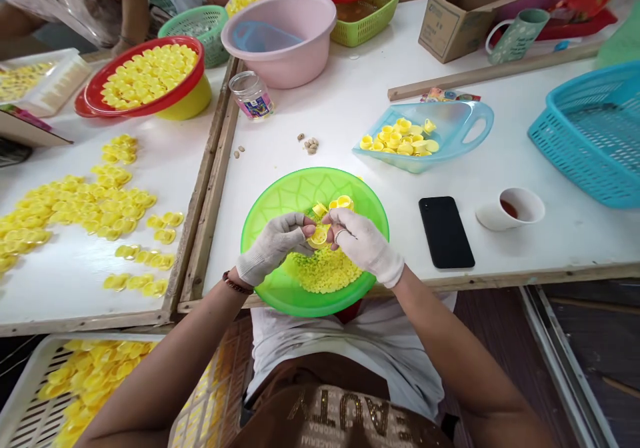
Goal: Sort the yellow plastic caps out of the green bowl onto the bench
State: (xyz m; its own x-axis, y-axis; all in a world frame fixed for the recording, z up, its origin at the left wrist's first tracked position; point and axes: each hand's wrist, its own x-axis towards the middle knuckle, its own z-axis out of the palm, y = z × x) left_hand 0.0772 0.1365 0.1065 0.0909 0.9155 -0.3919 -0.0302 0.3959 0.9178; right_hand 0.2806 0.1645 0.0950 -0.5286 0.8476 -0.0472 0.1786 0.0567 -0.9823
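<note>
Both hands wear white gloves with bare fingertips, and they meet over a green plastic bowl (265,235). Between their fingertips is a small round yellow plastic cap (319,237). My left hand (275,243) pinches it from the left, with thumb and forefinger closed. From the right, my right hand (364,241) grips the same cap, its fingers curled. Many tiny yellow pieces (327,271) lie heaped in the bowl below the hands. A few more yellow caps (342,203) rest in the bowl just beyond the fingers.
A blue scoop (450,148) holding yellow caps lies beyond the bowl. At right are a black phone (447,233), a tipped white cup (530,208) and a blue basket (590,148). A clear jar (251,96) and pink basin (285,55) stand behind. Rows of yellow caps (90,205) cover the left table.
</note>
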